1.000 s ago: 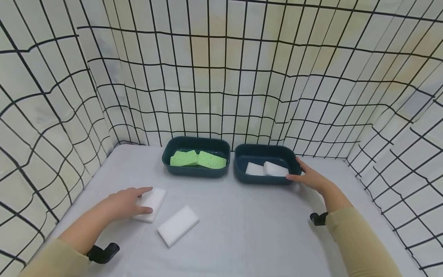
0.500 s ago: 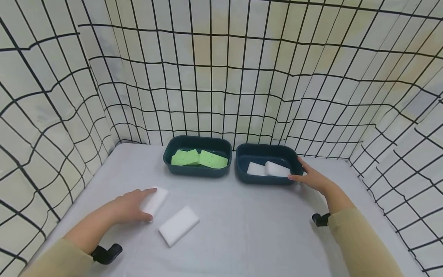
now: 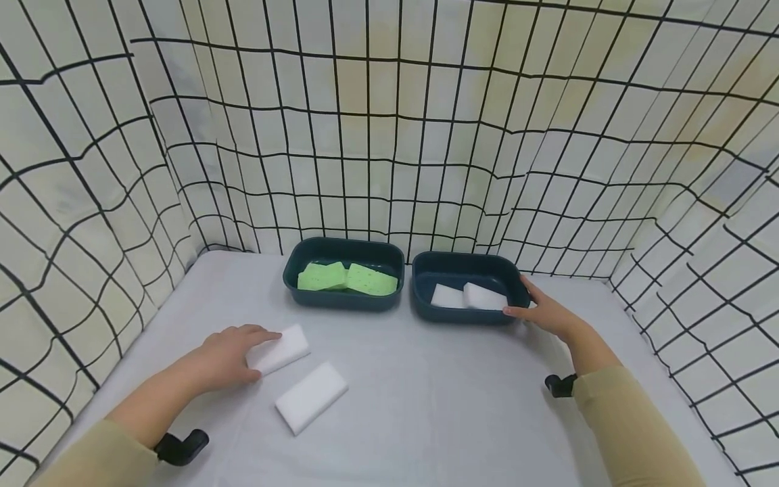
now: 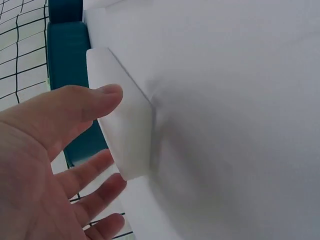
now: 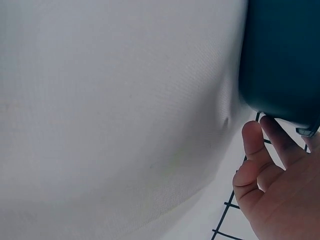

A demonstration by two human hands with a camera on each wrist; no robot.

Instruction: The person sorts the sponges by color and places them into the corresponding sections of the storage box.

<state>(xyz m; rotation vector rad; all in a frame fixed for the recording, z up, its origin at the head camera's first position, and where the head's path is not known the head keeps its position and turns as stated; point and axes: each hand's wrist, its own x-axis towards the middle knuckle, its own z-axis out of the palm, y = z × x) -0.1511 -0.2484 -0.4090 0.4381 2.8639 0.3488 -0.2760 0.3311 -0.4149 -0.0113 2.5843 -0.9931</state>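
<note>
My left hand (image 3: 228, 358) pinches a white sponge (image 3: 286, 348), a smooth rectangular block. In the left wrist view the thumb lies across the sponge's (image 4: 132, 125) near face, with fingers behind and below it. Another white sponge (image 3: 312, 398) lies flat on the cloth, just right of that hand and nearer to me. My right hand (image 3: 550, 314) holds the right end of a dark teal bin (image 3: 453, 315), thumb at the front rim and fingers along the end wall. Two white sponges (image 3: 485, 297) rest inside this bin.
Left of that bin stands a matching teal bin (image 3: 347, 301) with two green sponges (image 3: 371, 280) in it. A white cloth (image 3: 438, 406) covers the table. Black wire mesh (image 3: 395, 162) rises at the back and both sides, behind the bins.
My left hand has closed on the white sponge, which has swung clockwise and shifted right and slightly away from me. The right hand stays at its bin.
</note>
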